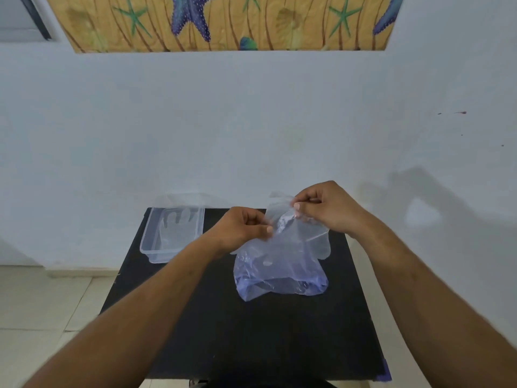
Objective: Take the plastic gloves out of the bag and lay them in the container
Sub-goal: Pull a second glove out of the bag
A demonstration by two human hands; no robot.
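A thin bluish plastic bag (279, 273) stands on the black table (237, 331), right of centre. My left hand (243, 226) pinches the bag's upper left edge. My right hand (324, 210) pinches a clear plastic glove (282, 208) at the bag's mouth; glove fingers (323, 247) hang out on the bag's right side. More clear plastic shows faintly inside the bag. A clear plastic container (145, 245) sits at the table's far left corner with a clear glove (176, 228) lying flat in it.
The table stands against a pale blue wall (251, 121). Light floor tiles (42, 303) lie to the left. A starfish-patterned cloth (223, 21) hangs high on the wall. A blue tape scrap (384, 375) marks the table's near right corner.
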